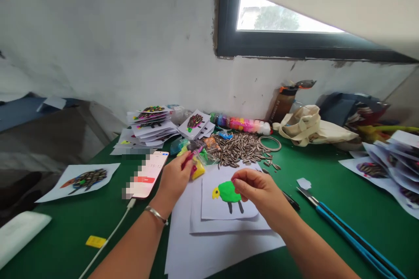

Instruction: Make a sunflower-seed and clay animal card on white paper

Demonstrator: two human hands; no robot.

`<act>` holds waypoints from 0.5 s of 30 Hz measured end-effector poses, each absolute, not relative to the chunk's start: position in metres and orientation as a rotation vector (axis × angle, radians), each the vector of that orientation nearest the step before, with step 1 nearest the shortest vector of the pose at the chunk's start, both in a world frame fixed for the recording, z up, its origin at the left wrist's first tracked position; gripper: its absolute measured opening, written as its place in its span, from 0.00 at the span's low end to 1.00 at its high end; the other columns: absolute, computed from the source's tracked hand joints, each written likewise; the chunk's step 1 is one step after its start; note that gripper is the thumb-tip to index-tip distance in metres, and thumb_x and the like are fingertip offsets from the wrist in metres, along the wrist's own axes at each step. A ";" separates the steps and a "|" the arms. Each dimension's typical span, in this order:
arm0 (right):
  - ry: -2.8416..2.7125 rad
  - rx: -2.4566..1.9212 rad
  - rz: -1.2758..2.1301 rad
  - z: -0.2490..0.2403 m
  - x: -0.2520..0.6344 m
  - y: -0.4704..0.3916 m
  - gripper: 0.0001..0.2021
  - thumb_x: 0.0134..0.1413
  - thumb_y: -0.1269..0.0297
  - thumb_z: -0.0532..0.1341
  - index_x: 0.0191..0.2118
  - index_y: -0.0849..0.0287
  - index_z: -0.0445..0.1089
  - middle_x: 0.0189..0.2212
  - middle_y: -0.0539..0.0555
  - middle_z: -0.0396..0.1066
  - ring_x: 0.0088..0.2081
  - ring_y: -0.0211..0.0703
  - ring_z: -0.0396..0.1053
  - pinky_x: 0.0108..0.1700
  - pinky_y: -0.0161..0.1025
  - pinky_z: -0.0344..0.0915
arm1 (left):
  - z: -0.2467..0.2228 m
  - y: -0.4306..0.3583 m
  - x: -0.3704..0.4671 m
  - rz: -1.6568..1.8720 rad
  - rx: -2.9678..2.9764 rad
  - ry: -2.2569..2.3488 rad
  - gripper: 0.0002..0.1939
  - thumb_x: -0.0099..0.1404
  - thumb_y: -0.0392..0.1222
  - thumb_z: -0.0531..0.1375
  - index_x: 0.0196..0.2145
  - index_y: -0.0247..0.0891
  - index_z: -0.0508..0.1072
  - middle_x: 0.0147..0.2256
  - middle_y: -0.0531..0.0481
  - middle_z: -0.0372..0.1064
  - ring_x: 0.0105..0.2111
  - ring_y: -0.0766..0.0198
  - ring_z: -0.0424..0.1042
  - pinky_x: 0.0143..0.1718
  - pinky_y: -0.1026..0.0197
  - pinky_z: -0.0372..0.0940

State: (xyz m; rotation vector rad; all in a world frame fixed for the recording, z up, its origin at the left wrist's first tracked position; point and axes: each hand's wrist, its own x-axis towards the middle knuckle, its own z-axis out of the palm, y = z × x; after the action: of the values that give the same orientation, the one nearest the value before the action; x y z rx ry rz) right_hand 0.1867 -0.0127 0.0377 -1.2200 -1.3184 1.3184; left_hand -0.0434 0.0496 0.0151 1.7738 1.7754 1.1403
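My left hand is closed on a small bag of magenta modelling clay, above a yellow clay packet. Over the white paper card, my right hand has thumb and forefinger pinched together; a speck of dark pink shows at the tips, too small to name surely. On the card is an animal figure with a bright green clay body, a yellow clay head and two dark legs. My right fingers partly cover its right side. Larger white sheets lie beneath the card.
Behind the card lie striped sunflower seeds and a tape roll. A phone with a cable lies left. Stacked seed-picture cards stand at the back left. A blue-handled tool and a black pen lie right.
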 end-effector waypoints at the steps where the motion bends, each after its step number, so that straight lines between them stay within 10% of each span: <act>1: -1.337 -1.234 1.297 0.036 0.187 -0.013 0.14 0.50 0.53 0.64 0.31 0.61 0.72 0.22 0.48 0.66 0.25 0.35 0.62 0.27 0.33 0.60 | 0.017 0.047 -0.041 1.166 1.799 1.784 0.22 0.62 0.42 0.58 0.54 0.35 0.73 0.55 0.41 0.69 0.56 0.52 0.66 0.59 0.52 0.57; 4: -1.375 -1.273 1.212 0.030 0.186 -0.014 0.15 0.52 0.52 0.63 0.36 0.59 0.73 0.27 0.50 0.69 0.28 0.38 0.64 0.29 0.35 0.62 | 0.025 0.032 -0.029 1.384 1.887 1.656 0.21 0.63 0.44 0.59 0.53 0.37 0.73 0.60 0.41 0.62 0.61 0.50 0.58 0.64 0.49 0.48; 8: -1.547 -1.291 0.953 0.025 0.179 -0.015 0.14 0.55 0.53 0.60 0.41 0.58 0.73 0.36 0.55 0.73 0.35 0.44 0.69 0.37 0.41 0.66 | 0.033 0.006 -0.005 1.015 1.406 1.087 0.21 0.63 0.53 0.62 0.49 0.38 0.76 0.44 0.42 0.76 0.44 0.54 0.73 0.46 0.53 0.67; 15: -1.653 -1.293 0.687 0.018 0.173 -0.018 0.17 0.55 0.59 0.59 0.50 0.57 0.68 0.45 0.57 0.72 0.44 0.48 0.70 0.42 0.44 0.69 | 0.033 -0.007 0.010 0.831 1.041 0.792 0.15 0.58 0.48 0.68 0.41 0.36 0.79 0.32 0.49 0.74 0.30 0.68 0.69 0.32 0.66 0.63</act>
State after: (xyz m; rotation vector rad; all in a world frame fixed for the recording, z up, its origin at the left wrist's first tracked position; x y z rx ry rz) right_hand 0.1735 -0.0179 0.0181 -1.2934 -1.6527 0.6870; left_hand 0.0105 -0.0074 0.0332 1.0409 0.7923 0.8312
